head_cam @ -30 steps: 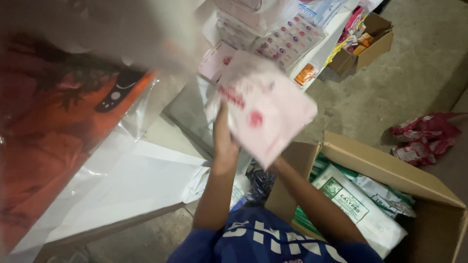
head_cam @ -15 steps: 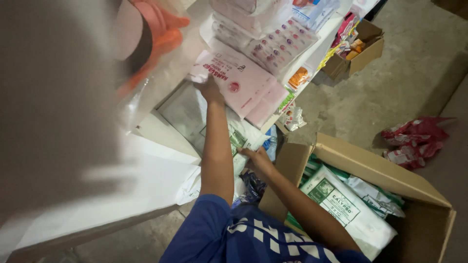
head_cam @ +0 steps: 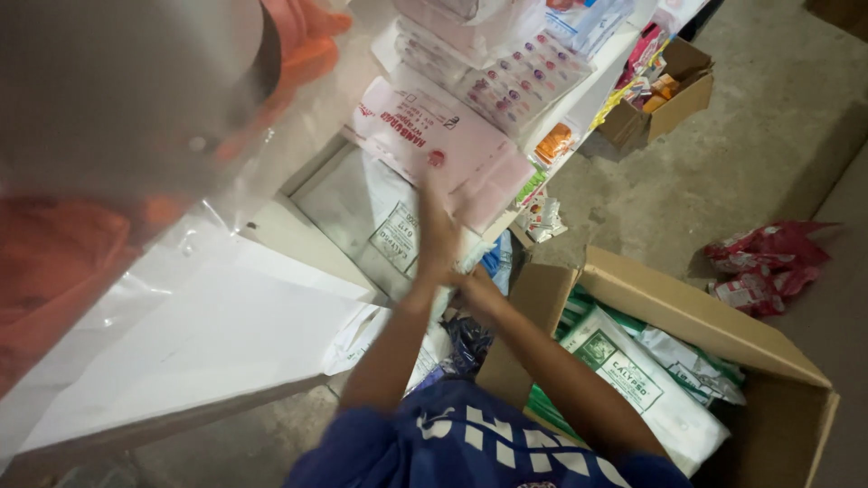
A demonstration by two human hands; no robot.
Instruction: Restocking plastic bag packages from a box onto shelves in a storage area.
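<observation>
Pink packet (head_cam: 434, 136) at upper centre is touched by the left hand (head_cam: 438, 239), fingers pressed flat, apparently squaring it on the stack. The right hand (head_cam: 475, 287) is blurred; its fingers cannot be told

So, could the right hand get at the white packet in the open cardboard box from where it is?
Probably yes. The right hand sits just left of the cardboard box, whose top is open, and the white packet lies uncovered beside that forearm.
</observation>
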